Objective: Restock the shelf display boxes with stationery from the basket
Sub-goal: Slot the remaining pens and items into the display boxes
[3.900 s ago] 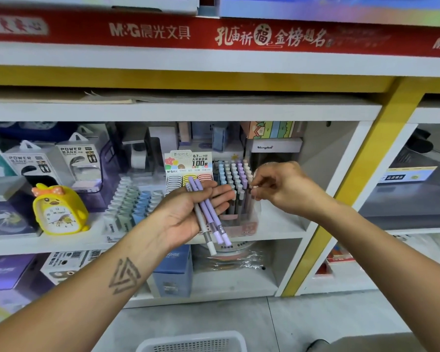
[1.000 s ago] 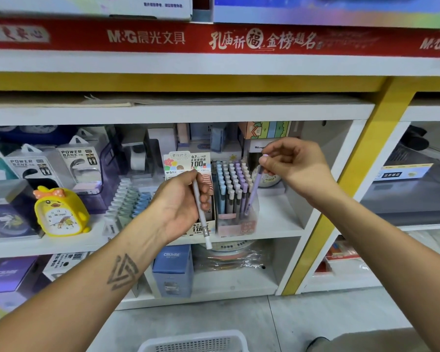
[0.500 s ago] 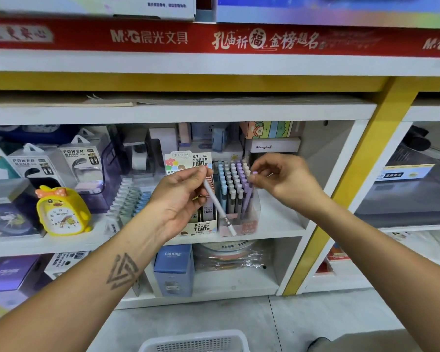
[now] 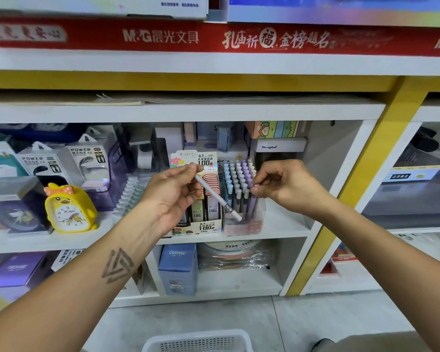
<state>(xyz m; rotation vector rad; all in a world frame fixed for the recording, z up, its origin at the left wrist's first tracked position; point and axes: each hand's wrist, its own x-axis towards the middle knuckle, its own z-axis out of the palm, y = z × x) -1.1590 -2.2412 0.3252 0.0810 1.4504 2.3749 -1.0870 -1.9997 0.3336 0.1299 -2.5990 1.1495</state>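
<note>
Left hand grips a white pen, angled down toward the clear display box. Right hand pinches a purple pen standing in that box.

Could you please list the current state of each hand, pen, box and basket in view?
Left hand: grips one pen.
Grey-white pen: tilted, tip down, outside the box.
Right hand: pinches a purple pen's top.
Purple pen: upright, seated in the box.
Clear plastic pen display box: nearly full of upright pens.
White plastic basket: on the floor; contents hidden.
</note>
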